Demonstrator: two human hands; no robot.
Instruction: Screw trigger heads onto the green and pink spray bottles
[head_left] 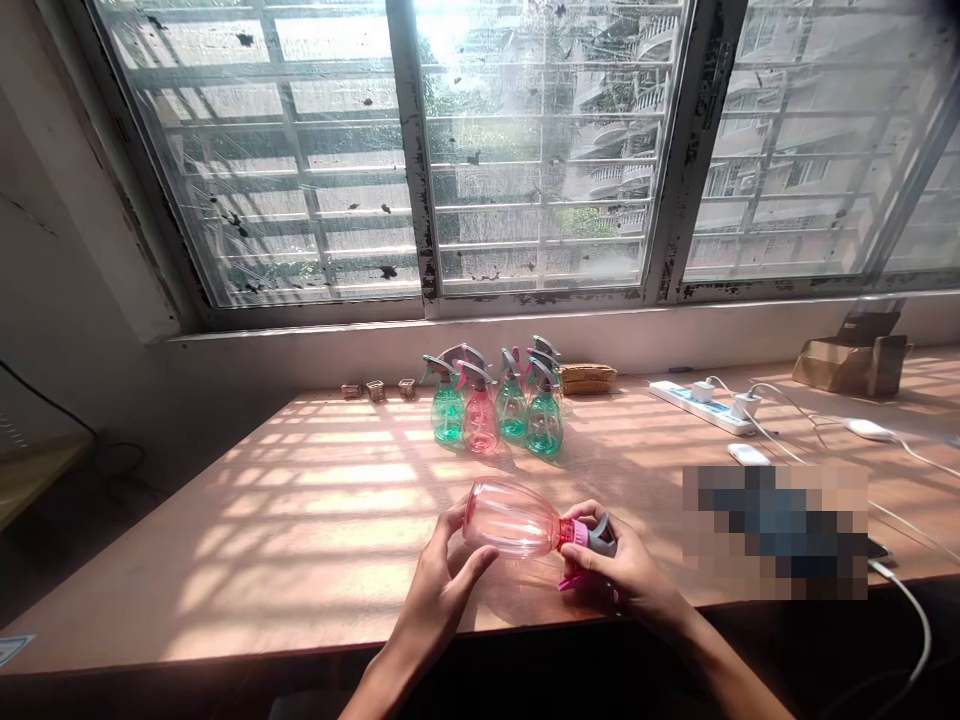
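A: The clear pink plastic spray bottle [511,518] lies on its side in the air just above the near edge of the sunlit wooden table [300,520]. The left hand [442,580] is cupped around its round belly, and the right hand [626,565] is closed on the grey and pink trigger head [592,545].

B: So both hands are holding it. How should the head be worked?

A: I'd keep the left hand firm on the body, without squeezing the thin plastic. The right hand should grip the pink collar rather than the trigger lever and keep the head in line with the neck.

B: And the cluster of green and pink spray bottles [499,400] near the window?

A: Upright, well apart from the hands.
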